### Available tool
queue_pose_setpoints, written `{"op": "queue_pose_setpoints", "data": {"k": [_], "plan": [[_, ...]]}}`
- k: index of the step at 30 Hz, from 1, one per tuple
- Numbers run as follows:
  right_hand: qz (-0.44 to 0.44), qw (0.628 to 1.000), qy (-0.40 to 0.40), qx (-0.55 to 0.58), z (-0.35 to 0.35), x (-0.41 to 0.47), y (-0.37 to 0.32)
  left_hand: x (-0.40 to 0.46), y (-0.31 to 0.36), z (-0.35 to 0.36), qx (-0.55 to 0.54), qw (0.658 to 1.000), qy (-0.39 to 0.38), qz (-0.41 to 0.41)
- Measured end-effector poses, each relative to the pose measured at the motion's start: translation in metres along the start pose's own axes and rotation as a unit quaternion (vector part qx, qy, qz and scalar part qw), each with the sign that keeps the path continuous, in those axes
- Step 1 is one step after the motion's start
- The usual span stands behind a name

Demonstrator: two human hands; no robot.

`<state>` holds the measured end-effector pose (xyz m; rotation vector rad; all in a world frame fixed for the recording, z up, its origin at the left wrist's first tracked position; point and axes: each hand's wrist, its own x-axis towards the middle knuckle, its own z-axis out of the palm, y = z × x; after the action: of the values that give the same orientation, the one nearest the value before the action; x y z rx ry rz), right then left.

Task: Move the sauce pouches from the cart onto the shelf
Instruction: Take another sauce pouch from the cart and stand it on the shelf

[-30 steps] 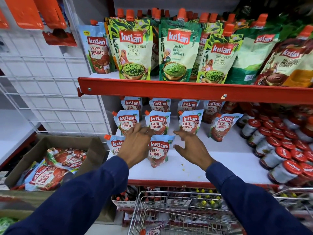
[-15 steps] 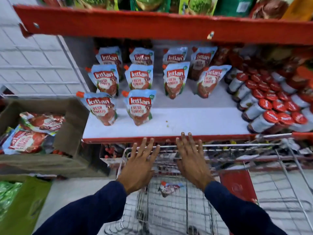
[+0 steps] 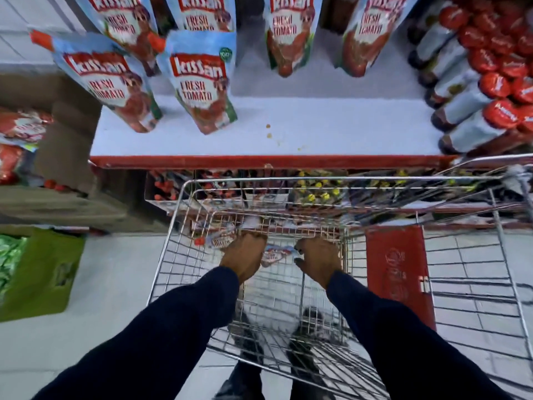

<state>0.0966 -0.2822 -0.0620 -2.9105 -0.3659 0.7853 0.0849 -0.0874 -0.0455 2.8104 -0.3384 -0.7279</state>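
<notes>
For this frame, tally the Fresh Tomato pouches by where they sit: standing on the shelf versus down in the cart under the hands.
Blue Fresh Tomato sauce pouches standing on the white shelf: 6 in view
Pouches in the wire cart: 2, one at the left hand, one between the hands
Total: 8

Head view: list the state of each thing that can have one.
Left hand: down in the cart, fingers closed on a pouch.
Left pouch: lying flat, gripped.
Right hand: on the second pouch.
Second pouch: lying between the hands.
Cart: nearly empty.
Shelf pouches: upright.
Shelf: front part bare.
</notes>
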Motion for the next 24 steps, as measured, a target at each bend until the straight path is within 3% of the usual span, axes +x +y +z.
{"op": "queue_pose_setpoints", "data": {"k": [5, 11, 18, 24], "plan": [[0.015, 0.998, 0.040, 0.053, 0.011, 0.005, 0.005, 0.014, -0.005, 0.021, -0.009, 0.999, -0.006, -0.042], [-0.027, 0.992, 0.077, 0.096, -0.008, -0.009, 0.011, -0.004, 0.007, 0.003, -0.031, 0.997, 0.064, -0.017], [-0.074, 0.968, 0.116, 0.211, -0.088, -0.049, 0.020, -0.055, 0.028, -0.063, -0.098, 0.980, 0.174, 0.003], [-0.133, 0.928, 0.196, 0.287, -0.175, -0.076, 0.017, -0.093, 0.055, -0.152, -0.129, 0.953, 0.275, 0.017]]}}
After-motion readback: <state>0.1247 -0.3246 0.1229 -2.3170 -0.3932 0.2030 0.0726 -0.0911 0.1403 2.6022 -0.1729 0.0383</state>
